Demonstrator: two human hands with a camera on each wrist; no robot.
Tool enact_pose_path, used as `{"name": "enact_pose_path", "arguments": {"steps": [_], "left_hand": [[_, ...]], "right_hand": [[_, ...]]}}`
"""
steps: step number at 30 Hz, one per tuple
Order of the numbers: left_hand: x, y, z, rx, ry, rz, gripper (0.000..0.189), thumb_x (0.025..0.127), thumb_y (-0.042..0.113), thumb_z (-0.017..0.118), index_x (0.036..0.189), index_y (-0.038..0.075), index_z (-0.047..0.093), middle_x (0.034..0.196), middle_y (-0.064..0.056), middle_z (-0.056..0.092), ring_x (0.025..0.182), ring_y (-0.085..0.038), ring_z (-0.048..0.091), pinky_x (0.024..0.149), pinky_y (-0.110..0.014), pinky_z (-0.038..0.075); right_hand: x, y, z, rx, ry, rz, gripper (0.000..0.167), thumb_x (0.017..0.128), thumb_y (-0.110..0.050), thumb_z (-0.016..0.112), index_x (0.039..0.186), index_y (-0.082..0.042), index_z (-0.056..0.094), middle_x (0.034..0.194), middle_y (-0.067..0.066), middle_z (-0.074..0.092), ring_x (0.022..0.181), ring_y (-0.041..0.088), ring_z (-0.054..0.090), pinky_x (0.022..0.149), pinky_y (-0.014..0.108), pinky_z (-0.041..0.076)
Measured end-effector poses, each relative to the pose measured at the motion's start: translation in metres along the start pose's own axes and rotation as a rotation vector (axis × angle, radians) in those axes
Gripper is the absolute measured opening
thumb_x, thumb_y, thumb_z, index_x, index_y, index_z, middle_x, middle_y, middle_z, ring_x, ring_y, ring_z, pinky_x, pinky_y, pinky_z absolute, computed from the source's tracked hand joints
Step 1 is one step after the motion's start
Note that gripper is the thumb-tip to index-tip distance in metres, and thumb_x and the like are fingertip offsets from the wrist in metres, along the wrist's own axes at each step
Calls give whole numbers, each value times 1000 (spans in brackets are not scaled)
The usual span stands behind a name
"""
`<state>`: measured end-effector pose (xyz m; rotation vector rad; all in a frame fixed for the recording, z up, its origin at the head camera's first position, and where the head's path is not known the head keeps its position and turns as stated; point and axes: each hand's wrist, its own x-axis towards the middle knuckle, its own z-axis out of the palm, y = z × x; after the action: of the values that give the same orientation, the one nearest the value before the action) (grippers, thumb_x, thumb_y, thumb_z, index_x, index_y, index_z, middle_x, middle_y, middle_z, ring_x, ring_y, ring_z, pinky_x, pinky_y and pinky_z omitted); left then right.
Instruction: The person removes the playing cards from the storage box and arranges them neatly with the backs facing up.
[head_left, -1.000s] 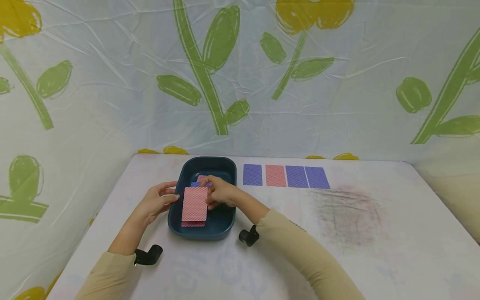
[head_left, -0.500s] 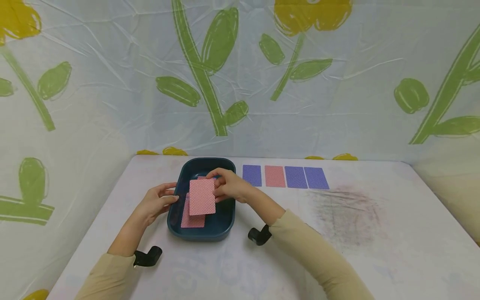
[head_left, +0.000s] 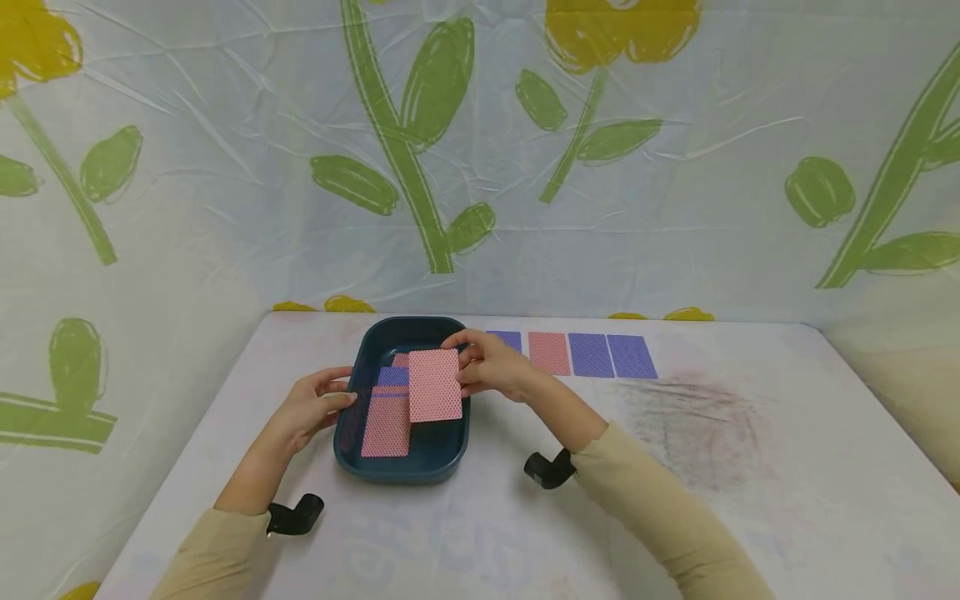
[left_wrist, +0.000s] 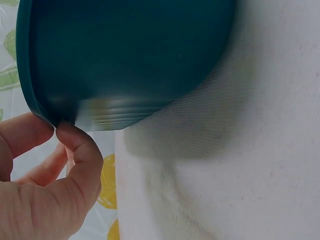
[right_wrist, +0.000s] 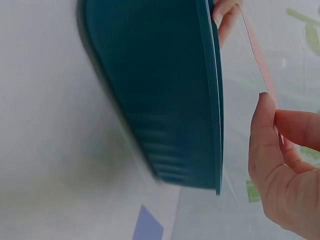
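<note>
Red-backed card (head_left: 435,385): pinched by its right edge in the right hand (head_left: 491,364), above the dark teal tray (head_left: 401,477), likewise pinched at its left rim by the left hand (head_left: 309,406). Grip lightly to avoid bending; raise clear of that steadied tray. Leave the card row (head_left: 591,356), farther right, undisturbed.

Left arm (head_left: 251,477): extended forward, angled to the right. Left grip (head_left: 307,402): pinching, thumb and fingers bent toward each other. Right arm (head_left: 566,412): extended diagonally forward and left. Right grip (head_left: 491,367): pinching, slightly farther forward. Beige sleeves (head_left: 210,550) end short of both grips.
</note>
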<state>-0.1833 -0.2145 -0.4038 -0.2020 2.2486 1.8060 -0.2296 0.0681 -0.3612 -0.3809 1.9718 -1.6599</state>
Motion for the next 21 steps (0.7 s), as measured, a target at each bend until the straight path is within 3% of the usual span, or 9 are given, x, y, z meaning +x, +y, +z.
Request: {"name": "enact_pose_path", "arguments": {"steps": [21], "left_hand": [[3,1,-2,-4,-10,-8,54,90,2,57,139,-2,36,116,-18,47,82,-11,53,70,-23,47]], "right_hand": [[-21,26,-52,-32,111,47,48,82,12,54,128,2,44,88,12,45,80,22,52,72,35,53]]}}
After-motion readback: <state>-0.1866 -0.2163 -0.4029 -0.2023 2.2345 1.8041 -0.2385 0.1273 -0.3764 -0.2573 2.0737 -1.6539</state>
